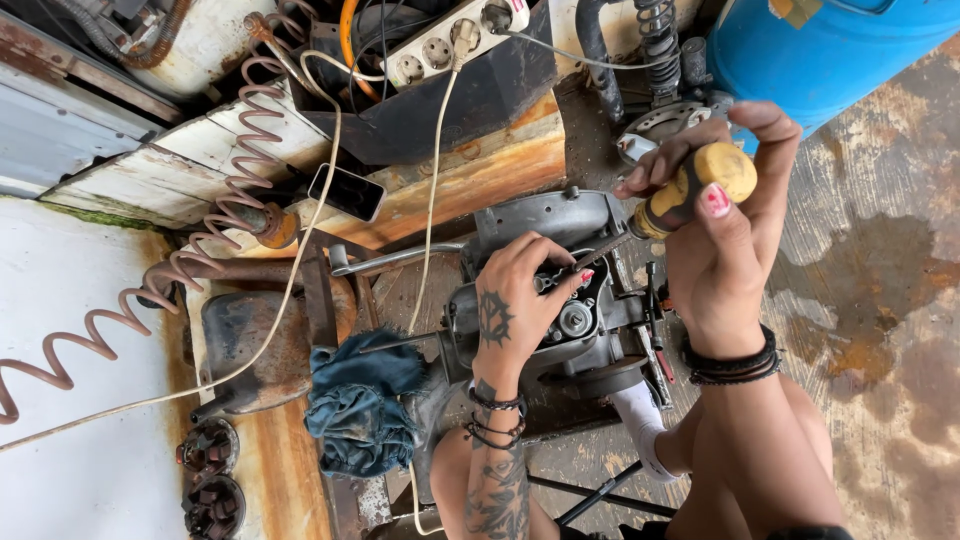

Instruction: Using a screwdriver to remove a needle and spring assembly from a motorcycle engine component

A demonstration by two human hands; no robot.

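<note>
1. Blue rag (362, 412) lies crumpled just left of the engine.
2. Left hand (512, 300) rests on the grey engine (560, 300), fingers spread.
3. Right hand (722, 230) is clamped round the yellow-handled screwdriver (690, 185), tip angled down into the engine.

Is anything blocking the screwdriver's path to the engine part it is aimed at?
Nothing visible does. The right hand grips the yellow-handled screwdriver, whose shaft runs down-left to the grey engine assembly. The left hand rests on the assembly, its fingertips right beside the tip; they hide the exact contact spot.
</note>
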